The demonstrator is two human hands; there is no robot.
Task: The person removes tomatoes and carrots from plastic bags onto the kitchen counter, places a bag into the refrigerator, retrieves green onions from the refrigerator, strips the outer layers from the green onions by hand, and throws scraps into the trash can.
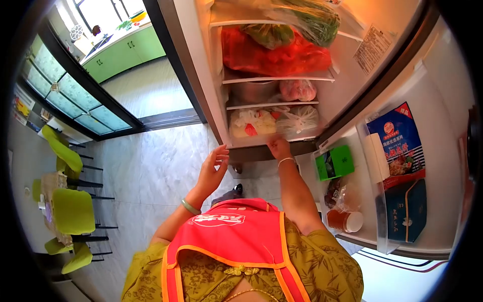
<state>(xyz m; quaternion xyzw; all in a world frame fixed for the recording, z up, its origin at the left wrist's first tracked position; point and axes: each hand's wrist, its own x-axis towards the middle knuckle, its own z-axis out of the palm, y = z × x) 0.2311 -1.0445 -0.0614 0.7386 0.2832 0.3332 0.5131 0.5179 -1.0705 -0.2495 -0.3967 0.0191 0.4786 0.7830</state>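
Observation:
My left hand (213, 170) is raised in front of the fridge's lower left edge, fingers apart and holding nothing. A green bangle circles that wrist. At the front of the bottom compartment, my right hand (279, 149) has its fingers bent at the lower edge; what they hold, if anything, is hidden. Just behind it lie a whitish plastic bag (252, 122) and a clear tied bag (301, 120). Above them sit a metal pot (254, 91) and a bag of pinkish items (298, 90). Higher up are a red bag (274, 53) and bagged green vegetables (314, 22).
The open fridge door (437, 110) on the right holds a green box (335, 162), a blue packet (396, 136), a dark teal box (406, 211) and a jar (345, 220). Green chairs (74, 211) stand at left, near a glass door (75, 95).

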